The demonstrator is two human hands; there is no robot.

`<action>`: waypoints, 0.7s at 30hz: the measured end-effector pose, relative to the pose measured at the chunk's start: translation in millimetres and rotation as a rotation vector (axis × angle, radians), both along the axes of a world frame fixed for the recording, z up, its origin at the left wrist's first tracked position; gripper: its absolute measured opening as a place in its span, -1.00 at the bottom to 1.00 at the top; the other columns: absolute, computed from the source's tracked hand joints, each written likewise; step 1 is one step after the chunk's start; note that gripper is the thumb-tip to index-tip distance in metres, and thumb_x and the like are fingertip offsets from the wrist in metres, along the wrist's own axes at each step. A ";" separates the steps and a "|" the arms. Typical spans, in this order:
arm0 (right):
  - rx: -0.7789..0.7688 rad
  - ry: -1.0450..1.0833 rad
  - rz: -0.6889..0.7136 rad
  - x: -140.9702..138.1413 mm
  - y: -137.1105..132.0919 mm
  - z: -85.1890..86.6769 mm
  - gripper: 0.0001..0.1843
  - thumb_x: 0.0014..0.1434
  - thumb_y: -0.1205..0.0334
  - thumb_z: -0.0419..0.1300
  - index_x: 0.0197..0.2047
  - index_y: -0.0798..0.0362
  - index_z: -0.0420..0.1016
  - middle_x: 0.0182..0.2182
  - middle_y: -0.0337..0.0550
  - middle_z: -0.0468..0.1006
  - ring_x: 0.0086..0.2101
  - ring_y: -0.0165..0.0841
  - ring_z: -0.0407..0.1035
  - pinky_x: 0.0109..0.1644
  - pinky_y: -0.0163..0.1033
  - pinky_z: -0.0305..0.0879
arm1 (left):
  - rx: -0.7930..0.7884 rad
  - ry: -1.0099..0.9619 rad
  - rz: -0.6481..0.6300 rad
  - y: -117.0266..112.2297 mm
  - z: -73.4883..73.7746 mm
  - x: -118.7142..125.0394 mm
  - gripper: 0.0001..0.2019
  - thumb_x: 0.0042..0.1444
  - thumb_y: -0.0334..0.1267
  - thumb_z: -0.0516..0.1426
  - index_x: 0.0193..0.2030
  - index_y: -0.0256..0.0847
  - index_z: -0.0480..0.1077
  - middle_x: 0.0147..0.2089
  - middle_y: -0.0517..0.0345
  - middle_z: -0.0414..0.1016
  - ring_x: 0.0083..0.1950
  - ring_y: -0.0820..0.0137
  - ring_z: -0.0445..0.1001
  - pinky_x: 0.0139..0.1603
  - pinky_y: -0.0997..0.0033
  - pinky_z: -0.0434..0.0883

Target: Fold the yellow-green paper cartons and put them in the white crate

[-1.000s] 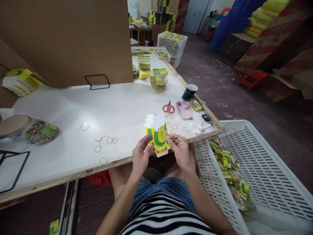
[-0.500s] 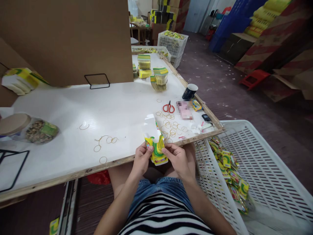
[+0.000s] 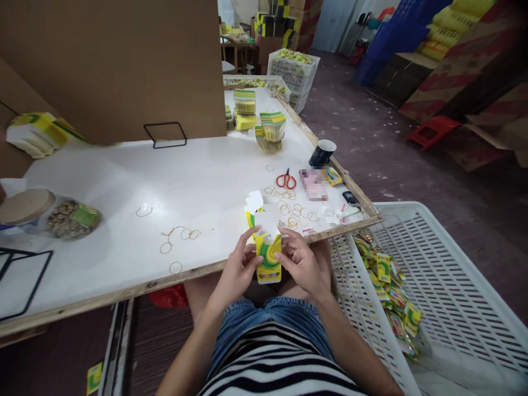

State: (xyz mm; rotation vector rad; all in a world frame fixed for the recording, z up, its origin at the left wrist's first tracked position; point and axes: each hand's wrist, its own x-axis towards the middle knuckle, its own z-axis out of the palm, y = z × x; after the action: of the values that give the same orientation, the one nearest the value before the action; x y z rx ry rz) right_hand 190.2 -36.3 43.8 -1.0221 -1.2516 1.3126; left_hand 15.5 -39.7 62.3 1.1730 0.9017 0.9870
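A small yellow-and-green printed carton [image 3: 268,256] stands upright between both hands, just in front of the table's near edge and above my lap. Its white top flaps are open and point up. My left hand [image 3: 238,269] grips its left side with thumb and fingers. My right hand [image 3: 302,263] holds its right side. Loose rubber bands [image 3: 291,212] lie on the white table [image 3: 124,192] just beyond the carton.
Red scissors [image 3: 285,180], a dark cup [image 3: 322,153] and stacks of flat cartons [image 3: 270,131] sit toward the table's far right. A lidded jar [image 3: 49,214] lies at the left. A white slatted crate [image 3: 445,286] at my right holds several finished cartons [image 3: 391,297]. A cardboard sheet [image 3: 115,66] stands behind.
The flat carton has been squared up into a box shape and now stands upright with its flaps open. Both hands have shifted slightly along its sides.
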 end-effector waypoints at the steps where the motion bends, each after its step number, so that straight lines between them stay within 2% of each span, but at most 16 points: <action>1: 0.003 -0.003 0.033 3.2 0.5 1.9 -0.55 0.17 0.19 0.24 0.12 -0.06 0.29 -0.22 -0.18 0.49 -0.30 -0.39 0.44 -0.26 -0.32 0.39 | -0.012 -0.018 -0.035 -0.5 0.2 -1.9 -0.49 0.20 -0.22 0.16 0.26 -0.12 0.12 -0.10 0.03 0.53 -0.13 0.33 0.52 -0.10 0.37 0.44; 3: 0.014 -0.033 0.075 9.5 2.0 6.0 -0.71 0.20 0.18 0.22 -0.01 -0.02 0.37 -0.29 -0.21 0.48 -0.33 -0.41 0.42 -0.28 -0.33 0.37 | -0.041 -0.077 -0.082 -1.9 -0.5 -3.8 -0.59 0.15 -0.25 0.21 0.13 -0.16 0.23 -0.10 0.02 0.55 -0.11 0.31 0.53 -0.10 0.39 0.44; 6: 0.046 -0.110 0.114 16.6 4.0 11.2 -0.87 0.23 0.16 0.18 -0.19 0.02 0.43 -0.37 -0.23 0.45 -0.39 -0.44 0.36 -0.32 -0.34 0.32 | -0.085 -0.167 -0.119 -4.7 -2.3 -2.4 -0.67 0.09 -0.28 0.25 -0.03 -0.19 0.29 -0.10 0.03 0.56 -0.11 0.30 0.55 -0.09 0.40 0.43; 8: 0.078 -0.151 0.110 18.3 4.6 12.7 -0.86 0.26 0.16 0.15 -0.27 0.04 0.44 -0.40 -0.23 0.44 -0.40 -0.44 0.33 -0.32 -0.34 0.30 | -0.111 -0.191 -0.123 -5.8 -3.0 -0.4 -0.60 0.09 -0.28 0.26 0.05 -0.18 0.26 -0.10 0.02 0.56 -0.14 0.31 0.56 -0.09 0.38 0.45; 10: 0.120 -0.185 0.070 17.5 4.3 11.9 -0.82 0.27 0.16 0.14 -0.32 0.05 0.45 -0.40 -0.21 0.45 -0.37 -0.41 0.35 -0.28 -0.32 0.30 | -0.139 -0.193 -0.124 -5.7 -3.9 1.4 -0.38 0.08 -0.29 0.26 0.24 -0.11 0.09 -0.10 0.01 0.57 -0.21 0.32 0.58 -0.14 0.35 0.47; 12: 0.134 -0.188 -0.006 15.6 3.7 9.4 -0.86 0.26 0.16 0.16 -0.28 0.03 0.44 -0.36 -0.18 0.48 -0.31 -0.38 0.38 -0.22 -0.30 0.32 | -0.158 -0.195 -0.134 -4.5 -5.5 2.8 -0.22 0.08 -0.27 0.27 0.34 -0.06 -0.08 -0.07 0.00 0.56 -0.21 0.31 0.58 -0.15 0.33 0.49; 13: 0.124 -0.170 -0.057 14.9 3.5 8.0 -0.88 0.24 0.15 0.18 -0.21 0.02 0.42 -0.32 -0.18 0.50 -0.30 -0.37 0.40 -0.21 -0.29 0.34 | -0.163 -0.193 -0.142 -3.7 -6.4 3.3 -0.22 0.07 -0.26 0.27 0.34 -0.07 -0.07 -0.06 -0.02 0.56 -0.19 0.29 0.58 -0.13 0.32 0.49; 15: 0.084 -0.120 -0.166 15.3 3.7 6.0 -0.78 0.23 0.13 0.19 -0.08 -0.02 0.35 -0.28 -0.17 0.53 -0.29 -0.36 0.42 -0.23 -0.28 0.36 | -0.152 -0.169 -0.134 -2.2 -8.3 4.2 -0.35 0.09 -0.23 0.26 0.27 -0.15 0.09 -0.04 -0.05 0.55 -0.11 0.26 0.57 -0.07 0.30 0.48; 17: 0.051 -0.103 -0.223 18.0 4.6 6.5 -0.75 0.26 0.08 0.15 -0.04 -0.02 0.35 -0.30 -0.17 0.54 -0.32 -0.36 0.43 -0.27 -0.29 0.35 | -0.116 -0.091 -0.079 -1.4 -9.5 5.1 -0.48 0.11 -0.22 0.23 0.20 -0.19 0.21 -0.03 -0.04 0.55 -0.09 0.27 0.55 -0.08 0.34 0.48; 19: 0.010 -0.135 -0.151 21.2 5.4 9.9 -0.73 0.27 0.04 0.11 -0.08 0.02 0.42 -0.39 -0.19 0.53 -0.37 -0.37 0.41 -0.29 -0.28 0.34 | -0.072 0.032 -0.013 -1.3 -10.2 6.3 -0.52 0.14 -0.21 0.20 0.19 -0.18 0.25 -0.04 -0.01 0.55 -0.15 0.32 0.56 -0.17 0.41 0.49; 21: -0.051 -0.178 0.005 22.3 5.7 15.3 -0.68 0.22 0.05 0.16 -0.04 0.04 0.43 -0.46 -0.24 0.50 -0.43 -0.39 0.38 -0.30 -0.29 0.32 | -0.039 0.128 0.026 -1.9 -10.9 7.8 -0.52 0.16 -0.21 0.17 0.22 -0.16 0.24 -0.03 0.02 0.55 -0.22 0.36 0.56 -0.25 0.46 0.47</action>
State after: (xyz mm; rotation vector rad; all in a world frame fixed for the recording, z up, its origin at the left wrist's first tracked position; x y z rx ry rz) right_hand 212.6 -30.7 59.1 -1.1939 -1.3599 1.2848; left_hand 23.4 -41.6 51.4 1.2051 1.0356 0.9188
